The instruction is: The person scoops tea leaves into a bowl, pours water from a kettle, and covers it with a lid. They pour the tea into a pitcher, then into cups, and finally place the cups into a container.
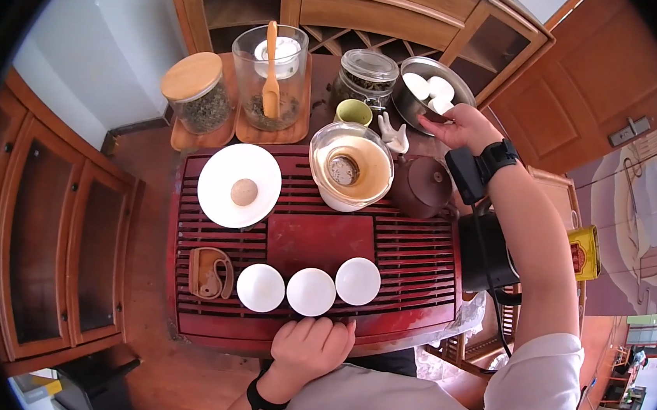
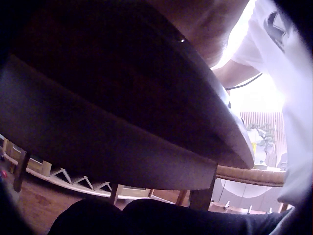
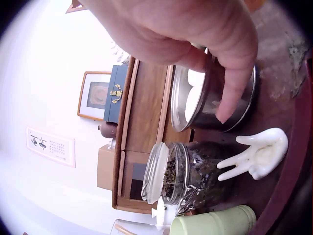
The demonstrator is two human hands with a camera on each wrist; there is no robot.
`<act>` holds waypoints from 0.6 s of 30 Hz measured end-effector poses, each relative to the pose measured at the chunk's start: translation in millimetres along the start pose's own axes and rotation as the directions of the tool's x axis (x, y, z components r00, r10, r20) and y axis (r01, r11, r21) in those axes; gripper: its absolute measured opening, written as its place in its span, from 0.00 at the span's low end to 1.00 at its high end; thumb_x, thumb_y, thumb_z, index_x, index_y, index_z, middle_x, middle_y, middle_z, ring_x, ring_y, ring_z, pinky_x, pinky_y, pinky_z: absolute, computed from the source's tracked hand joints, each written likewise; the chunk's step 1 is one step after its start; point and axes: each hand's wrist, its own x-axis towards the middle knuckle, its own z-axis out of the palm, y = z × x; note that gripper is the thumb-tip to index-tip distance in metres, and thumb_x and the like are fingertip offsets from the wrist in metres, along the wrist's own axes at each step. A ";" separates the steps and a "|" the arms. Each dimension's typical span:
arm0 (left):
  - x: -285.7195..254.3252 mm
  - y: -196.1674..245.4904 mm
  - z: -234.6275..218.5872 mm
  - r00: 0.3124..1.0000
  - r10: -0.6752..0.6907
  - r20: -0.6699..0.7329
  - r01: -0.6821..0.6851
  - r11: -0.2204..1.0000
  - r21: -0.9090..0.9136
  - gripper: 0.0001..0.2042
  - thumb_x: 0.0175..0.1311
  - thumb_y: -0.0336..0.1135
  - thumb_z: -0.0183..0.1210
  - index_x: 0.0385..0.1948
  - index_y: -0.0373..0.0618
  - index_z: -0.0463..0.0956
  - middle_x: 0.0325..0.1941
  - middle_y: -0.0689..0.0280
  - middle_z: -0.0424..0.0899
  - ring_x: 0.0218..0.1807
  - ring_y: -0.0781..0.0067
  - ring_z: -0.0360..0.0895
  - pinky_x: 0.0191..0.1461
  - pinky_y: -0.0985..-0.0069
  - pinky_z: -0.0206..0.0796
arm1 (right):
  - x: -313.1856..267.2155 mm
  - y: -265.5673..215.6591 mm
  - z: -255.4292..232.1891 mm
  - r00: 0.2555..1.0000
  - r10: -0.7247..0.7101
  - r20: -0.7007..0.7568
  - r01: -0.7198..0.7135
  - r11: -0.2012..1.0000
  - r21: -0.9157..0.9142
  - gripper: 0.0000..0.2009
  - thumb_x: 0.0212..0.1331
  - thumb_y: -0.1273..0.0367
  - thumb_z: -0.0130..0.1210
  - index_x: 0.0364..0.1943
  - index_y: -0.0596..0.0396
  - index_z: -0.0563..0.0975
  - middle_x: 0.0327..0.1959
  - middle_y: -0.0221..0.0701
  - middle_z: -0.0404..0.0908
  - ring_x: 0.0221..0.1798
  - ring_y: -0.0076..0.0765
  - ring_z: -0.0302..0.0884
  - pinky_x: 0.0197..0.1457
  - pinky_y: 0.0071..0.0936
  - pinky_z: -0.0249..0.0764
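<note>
My right hand point(image 1: 464, 131) is at the near rim of a round metal pot point(image 1: 409, 109) with several white cups point(image 1: 440, 87) inside. In the right wrist view the thumb point(image 3: 230, 98) lies along the outer wall while the other fingers reach over the rim, so the hand pinches the pot's side. My left hand point(image 1: 312, 348) rests at the front edge of the red slatted tea tray point(image 1: 321, 239), fingers loosely curled, holding nothing. Just beyond it stand three white cups point(image 1: 311, 292) in a row. The left wrist view shows only the dark underside of the table.
A white hand-shaped figurine point(image 3: 261, 154), a clip-lid tea jar point(image 1: 367, 76) and a green cup point(image 1: 354, 112) stand near the pot. The tray also holds a brown teapot point(image 1: 421, 186), a strainer point(image 1: 351, 164) and a white lidded bowl point(image 1: 239, 185). Glass tea canisters point(image 1: 198, 92) are back left.
</note>
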 end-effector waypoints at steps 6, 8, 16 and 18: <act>-0.2 0.4 1.7 1.000 0.007 -0.026 -0.006 1.000 0.015 0.15 0.54 0.36 0.66 0.17 0.54 0.66 0.18 0.72 0.62 0.19 0.75 0.63 0.22 0.76 0.52 | -26.0 -3.0 4.9 0.992 -0.119 -0.034 0.116 0.990 -0.083 0.23 0.68 0.79 0.40 0.66 0.66 0.56 0.60 0.56 0.67 0.64 0.59 0.70 0.65 0.50 0.78; 0.1 1.4 1.7 0.999 -0.007 -0.038 0.007 1.000 0.002 0.15 0.54 0.36 0.66 0.17 0.54 0.66 0.18 0.71 0.62 0.19 0.74 0.63 0.22 0.75 0.53 | -8.4 -19.8 -35.5 0.968 -0.214 0.134 0.253 0.822 -0.509 0.24 0.66 0.77 0.44 0.66 0.65 0.57 0.59 0.55 0.67 0.63 0.56 0.70 0.62 0.45 0.78; 0.0 2.8 5.0 0.997 0.011 -0.073 -0.012 1.000 -0.012 0.15 0.52 0.35 0.67 0.15 0.51 0.67 0.17 0.68 0.63 0.17 0.68 0.64 0.20 0.71 0.54 | -164.2 51.7 59.0 0.501 -0.582 0.641 0.788 0.001 -0.615 0.43 0.54 0.60 0.66 0.71 0.64 0.58 0.63 0.53 0.70 0.68 0.52 0.68 0.72 0.40 0.65; 0.1 2.7 5.4 0.996 0.010 -0.091 -0.011 1.000 -0.019 0.15 0.52 0.34 0.67 0.15 0.50 0.67 0.17 0.68 0.65 0.17 0.67 0.66 0.20 0.70 0.55 | -177.7 73.7 61.0 0.438 -0.412 0.799 0.799 -0.228 -0.556 0.47 0.51 0.56 0.70 0.72 0.63 0.58 0.68 0.55 0.65 0.74 0.56 0.61 0.76 0.42 0.60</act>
